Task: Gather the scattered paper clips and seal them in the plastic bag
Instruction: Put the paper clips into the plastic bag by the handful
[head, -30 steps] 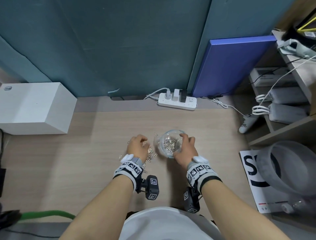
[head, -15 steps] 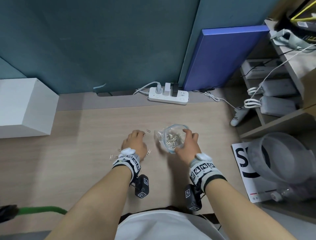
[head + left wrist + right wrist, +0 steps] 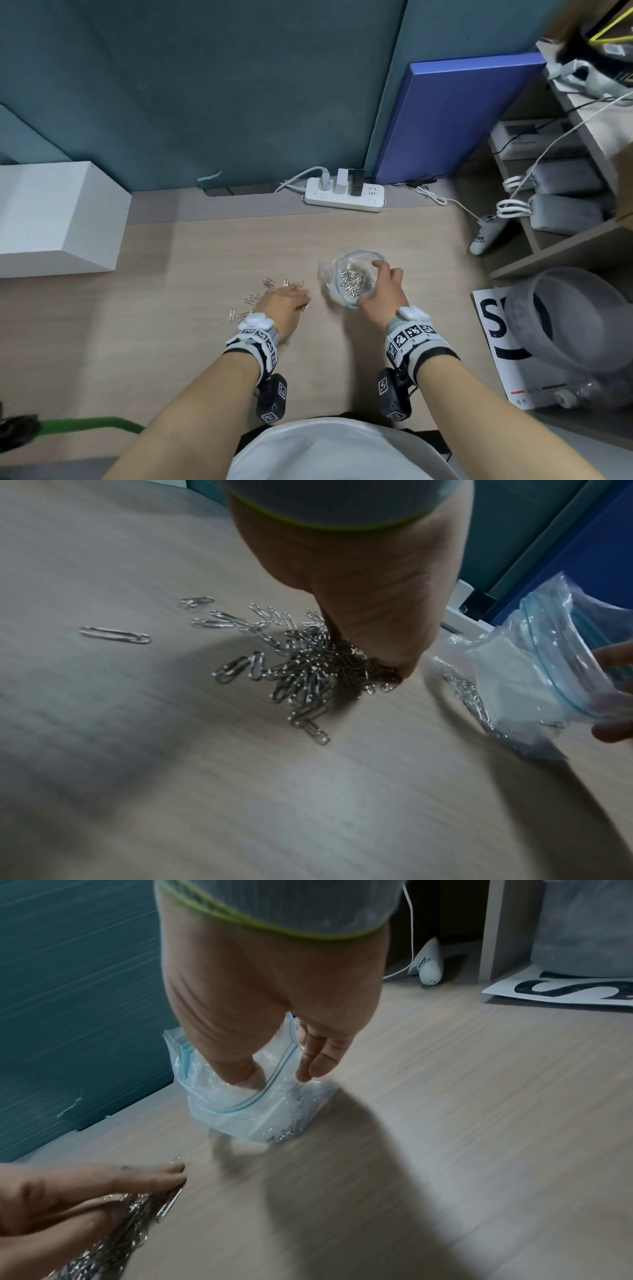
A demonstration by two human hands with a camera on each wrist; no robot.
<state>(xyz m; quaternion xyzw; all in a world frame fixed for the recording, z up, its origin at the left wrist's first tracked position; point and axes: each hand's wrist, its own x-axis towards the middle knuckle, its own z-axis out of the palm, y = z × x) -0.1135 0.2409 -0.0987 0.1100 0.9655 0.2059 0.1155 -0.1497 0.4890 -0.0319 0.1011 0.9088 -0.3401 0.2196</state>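
Note:
Several silver paper clips (image 3: 253, 301) lie loose on the wooden desk (image 3: 205, 342). My left hand (image 3: 287, 303) lies over them, and in the left wrist view its fingertips (image 3: 394, 664) bunch a pile of clips (image 3: 301, 674). The right wrist view shows that left hand (image 3: 103, 1191) curled round a bundle of clips. To the right stands a clear zip plastic bag (image 3: 327, 274) with a blue seal strip, mouth wide and clips inside. My right hand (image 3: 380, 287) holds its rim, thumb inside the plastic bag (image 3: 246, 1112) and fingers (image 3: 318, 1058) outside.
A white box (image 3: 51, 219) stands at the desk's left. A power strip (image 3: 346, 198) and a blue board (image 3: 455, 116) are at the back. Shelves (image 3: 565, 246), a grey round bin (image 3: 575, 315) and a printed sheet (image 3: 493, 329) close off the right.
My left hand has shifted slightly over the clip pile; the clips that lay between it and the bag are now under it. My right hand still holds the bag's mouth wide.

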